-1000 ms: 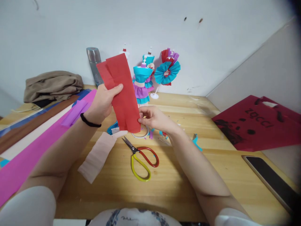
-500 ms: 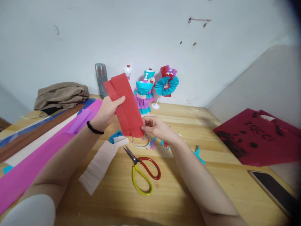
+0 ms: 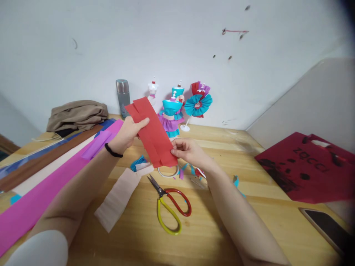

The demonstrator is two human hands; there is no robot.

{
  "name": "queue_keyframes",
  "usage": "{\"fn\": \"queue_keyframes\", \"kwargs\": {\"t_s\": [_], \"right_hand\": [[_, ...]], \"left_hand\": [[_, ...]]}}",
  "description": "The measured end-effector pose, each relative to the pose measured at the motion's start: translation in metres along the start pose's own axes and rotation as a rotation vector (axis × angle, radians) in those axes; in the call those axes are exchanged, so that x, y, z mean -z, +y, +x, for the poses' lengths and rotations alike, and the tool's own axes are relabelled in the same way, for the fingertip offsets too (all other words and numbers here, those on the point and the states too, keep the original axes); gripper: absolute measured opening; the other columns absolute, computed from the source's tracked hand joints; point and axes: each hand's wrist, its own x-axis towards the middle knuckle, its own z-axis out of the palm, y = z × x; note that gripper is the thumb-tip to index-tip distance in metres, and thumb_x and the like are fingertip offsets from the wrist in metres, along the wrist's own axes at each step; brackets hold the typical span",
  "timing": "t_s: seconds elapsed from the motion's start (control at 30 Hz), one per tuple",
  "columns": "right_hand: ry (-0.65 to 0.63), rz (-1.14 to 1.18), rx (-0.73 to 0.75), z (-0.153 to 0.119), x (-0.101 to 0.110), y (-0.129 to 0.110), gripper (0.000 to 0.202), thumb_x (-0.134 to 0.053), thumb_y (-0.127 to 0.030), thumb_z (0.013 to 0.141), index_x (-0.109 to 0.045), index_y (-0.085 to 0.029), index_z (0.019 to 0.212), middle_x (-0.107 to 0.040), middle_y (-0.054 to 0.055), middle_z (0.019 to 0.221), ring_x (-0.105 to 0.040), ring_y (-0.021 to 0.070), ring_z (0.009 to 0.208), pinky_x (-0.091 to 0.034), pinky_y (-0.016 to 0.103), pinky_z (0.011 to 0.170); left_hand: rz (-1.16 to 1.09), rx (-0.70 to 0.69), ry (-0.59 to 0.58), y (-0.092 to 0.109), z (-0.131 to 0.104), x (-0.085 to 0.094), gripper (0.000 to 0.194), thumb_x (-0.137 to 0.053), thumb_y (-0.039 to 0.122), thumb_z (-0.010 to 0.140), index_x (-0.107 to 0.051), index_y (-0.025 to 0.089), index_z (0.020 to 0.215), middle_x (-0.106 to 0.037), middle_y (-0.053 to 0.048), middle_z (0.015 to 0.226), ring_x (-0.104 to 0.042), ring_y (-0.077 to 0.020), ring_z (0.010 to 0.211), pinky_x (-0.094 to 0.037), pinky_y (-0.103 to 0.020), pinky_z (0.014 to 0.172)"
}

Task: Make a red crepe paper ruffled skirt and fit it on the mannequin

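Note:
A folded strip of red crepe paper (image 3: 155, 135) is held up over the table, tilted, with a crease along its length. My left hand (image 3: 131, 131) grips its upper left edge, thumb on top and fingers behind. At the lower right corner, my right hand (image 3: 186, 150) pinches the paper between thumb and fingertips. Below lie scissors (image 3: 163, 194) with one red and one yellow handle, blades slightly apart. A pale pink paper strip (image 3: 118, 199) and a pleated blue piece (image 3: 138, 163) rest to their left. A roll of tape (image 3: 168, 173) is partly hidden under the red paper.
Small mannequins (image 3: 172, 108) in paper outfits stand by the wall, near a thermos (image 3: 122, 96). Long coloured paper sheets (image 3: 63, 170) and a brown cloth (image 3: 77, 115) lie left. A red bag (image 3: 307, 168) and a phone (image 3: 324, 229) are right. Paper scraps (image 3: 191, 170) lie mid-table.
The whole view has shifted slightly, so everything sits a little lower and further right. Both hands keep their hold on the red paper, which looks almost the same.

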Motion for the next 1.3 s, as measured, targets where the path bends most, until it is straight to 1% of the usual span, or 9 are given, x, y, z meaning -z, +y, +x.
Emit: {"fn": "queue_keyframes", "kwargs": {"t_s": [0.1,0.2,0.4,0.5,0.6,0.7,0.9,1.07,1.3], "right_hand": [[0.026,-0.129,0.032,0.001,0.002,0.004,0.01,-0.057,-0.028,0.071,-0.057,-0.019,0.069,-0.056,-0.001,0.067,-0.051,0.0135,0.061,-0.041,0.027,0.06],[0.068,-0.231,0.072,0.004,0.003,0.009,0.007,-0.055,-0.022,0.071,-0.056,-0.019,0.065,-0.055,-0.002,0.062,-0.049,0.0129,0.06,-0.039,0.025,0.058],[0.188,-0.361,0.161,0.01,0.007,0.018,0.011,-0.054,-0.015,0.072,-0.06,-0.019,0.063,-0.061,0.0,0.065,-0.054,0.0154,0.064,-0.041,0.027,0.061],[0.272,-0.401,0.194,0.011,0.009,0.02,0.013,-0.055,-0.015,0.073,-0.065,-0.019,0.066,-0.066,0.004,0.075,-0.06,0.0189,0.072,-0.044,0.03,0.067],[0.331,-0.428,0.21,0.011,0.011,0.02,0.014,-0.057,-0.015,0.075,-0.068,-0.019,0.067,-0.067,0.006,0.079,-0.06,0.0197,0.074,-0.044,0.032,0.068],[0.364,-0.443,0.206,0.01,0.012,0.018,0.014,-0.058,-0.015,0.076,-0.07,-0.019,0.069,-0.067,0.005,0.076,-0.056,0.0177,0.068,-0.041,0.031,0.065],[0.34,-0.426,0.171,0.007,0.008,0.013,0.015,-0.057,-0.014,0.076,-0.071,-0.018,0.071,-0.064,0.003,0.07,-0.055,0.0145,0.062,-0.04,0.027,0.06],[0.275,-0.306,0.128,0.004,0.005,0.009,0.016,-0.057,-0.017,0.076,-0.073,-0.017,0.077,-0.067,0.003,0.073,-0.057,0.0138,0.059,-0.042,0.027,0.057],[0.206,-0.182,0.087,-0.003,0.004,-0.005,0.023,-0.065,-0.03,0.076,-0.074,-0.016,0.092,-0.069,0.002,0.076,-0.055,0.0124,0.055,-0.042,0.027,0.054]], "left_hand": [[-0.052,0.111,-0.047,0.002,0.0,0.002,0.029,-0.082,0.034,0.074,-0.067,0.015,0.09,-0.072,-0.004,0.083,-0.063,-0.0133,0.064,-0.048,-0.023,0.053],[-0.097,0.198,-0.096,0.008,-0.002,0.003,0.028,-0.083,0.035,0.073,-0.066,0.015,0.084,-0.065,0.0,0.066,-0.052,-0.0083,0.046,-0.033,-0.019,0.038],[-0.146,0.202,-0.225,0.024,-0.013,-0.005,0.039,-0.087,0.039,0.069,-0.057,0.015,0.064,-0.052,0.005,0.049,-0.034,-0.0018,0.035,-0.021,-0.015,0.034],[-0.148,0.209,-0.261,0.03,-0.02,-0.009,0.032,-0.086,0.037,0.071,-0.063,0.015,0.07,-0.056,0.003,0.05,-0.041,-0.0036,0.037,-0.028,-0.015,0.034],[-0.12,0.24,-0.28,0.037,-0.028,-0.014,0.027,-0.082,0.035,0.076,-0.071,0.014,0.088,-0.072,-0.004,0.07,-0.059,-0.0106,0.047,-0.046,-0.018,0.04],[-0.126,0.245,-0.279,0.042,-0.036,-0.019,0.033,-0.077,0.033,0.081,-0.071,0.014,0.107,-0.077,-0.01,0.091,-0.072,-0.0202,0.066,-0.059,-0.027,0.051],[-0.172,0.212,-0.127,0.043,-0.038,-0.025,0.022,-0.072,0.029,0.086,-0.068,0.015,0.102,-0.075,-0.011,0.106,-0.073,-0.0265,0.092,-0.065,-0.034,0.063],[-0.166,0.237,-0.033,0.042,-0.031,-0.023,0.018,-0.071,0.028,0.087,-0.066,0.02,0.102,-0.073,-0.007,0.113,-0.068,-0.0288,0.108,-0.064,-0.049,0.081],[-0.108,0.28,-0.061,0.031,-0.021,-0.017,0.022,-0.071,0.028,0.087,-0.066,0.02,0.106,-0.073,-0.011,0.114,-0.073,-0.0295,0.095,-0.065,-0.05,0.072]]}}
